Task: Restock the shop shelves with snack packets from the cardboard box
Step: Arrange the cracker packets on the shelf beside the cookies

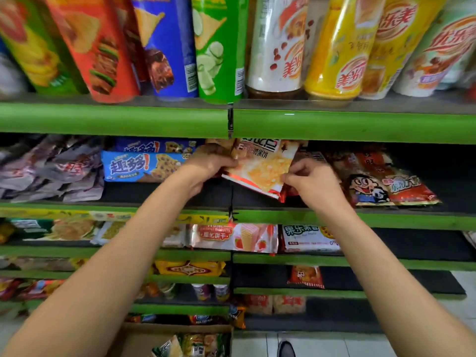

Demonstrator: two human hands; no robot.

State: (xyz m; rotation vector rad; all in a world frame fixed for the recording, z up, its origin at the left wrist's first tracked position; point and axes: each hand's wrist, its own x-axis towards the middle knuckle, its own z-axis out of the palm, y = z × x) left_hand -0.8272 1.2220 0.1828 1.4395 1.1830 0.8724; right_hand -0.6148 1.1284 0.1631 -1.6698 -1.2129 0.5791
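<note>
We hold one packet (262, 168) with both hands, up at the shelf (154, 194) under the cans. Our left hand (208, 163) grips its left edge and our right hand (309, 181) pinches its lower right corner. The packet tilts, its long side running from top left down to bottom right, and it sits right between our hands. The bare shelf spot lies just below it. The box (134, 338) is down by our feet

Tilted white-and-orange snack packet (262, 168) at the second shelf (360, 217); open cardboard box (144, 338) of packets on the floor below.
</note>
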